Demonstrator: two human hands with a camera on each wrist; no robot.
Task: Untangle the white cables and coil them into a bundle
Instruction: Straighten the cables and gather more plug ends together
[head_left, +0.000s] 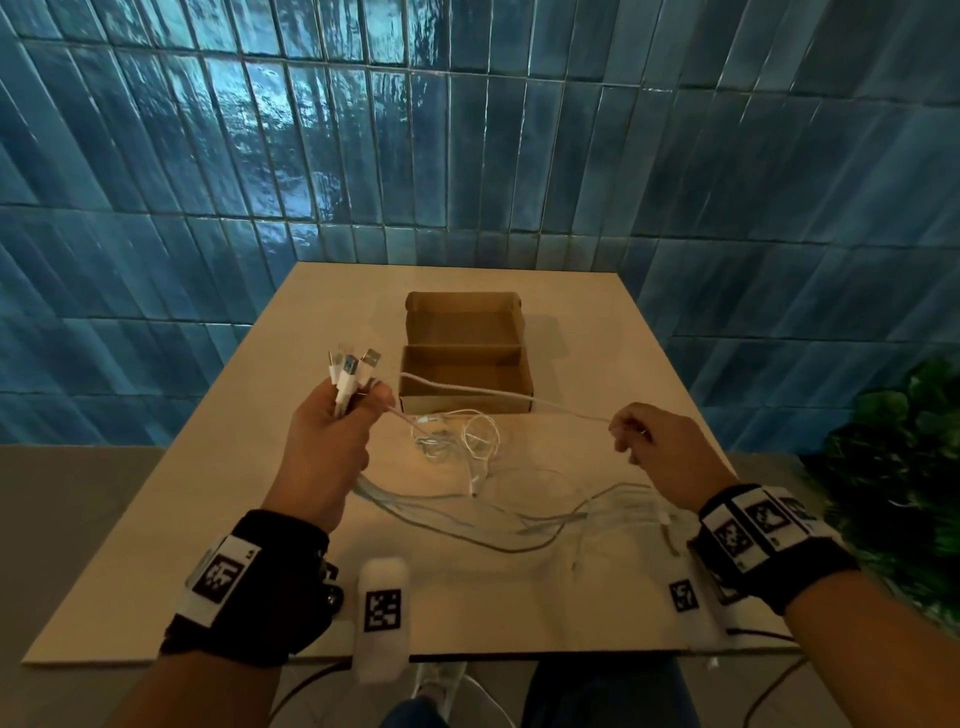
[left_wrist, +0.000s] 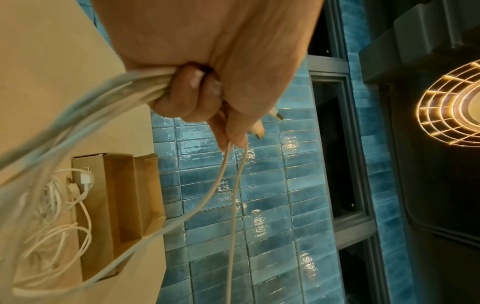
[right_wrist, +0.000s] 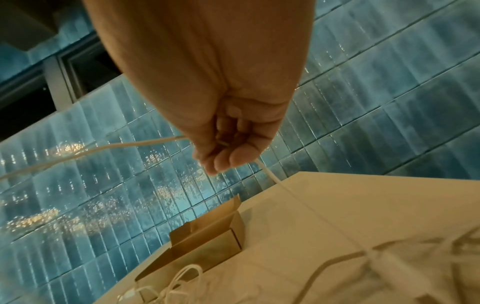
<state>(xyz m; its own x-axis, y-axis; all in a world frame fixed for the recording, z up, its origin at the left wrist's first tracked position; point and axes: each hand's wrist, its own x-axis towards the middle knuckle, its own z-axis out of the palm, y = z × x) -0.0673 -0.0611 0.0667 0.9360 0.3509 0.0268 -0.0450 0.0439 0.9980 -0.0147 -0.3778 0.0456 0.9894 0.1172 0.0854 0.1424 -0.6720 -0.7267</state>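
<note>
The left hand (head_left: 324, 441) is gripping the white cables (head_left: 457, 514) in a closed fist, plugs (head_left: 349, 366) sticking up, while the right hand (head_left: 657, 447) is pinching one strand. Their slack is trailing across the table (head_left: 156, 545). An open cardboard box (head_left: 465, 358) is sitting just beyond a loose tangle (head_left: 457, 439), and a plant (head_left: 904, 467) is standing at the right.

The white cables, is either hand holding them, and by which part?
Yes. The left hand grips a bunch of cables just below their plugs. The right hand pinches a single cable along its length in its fingers.
</note>
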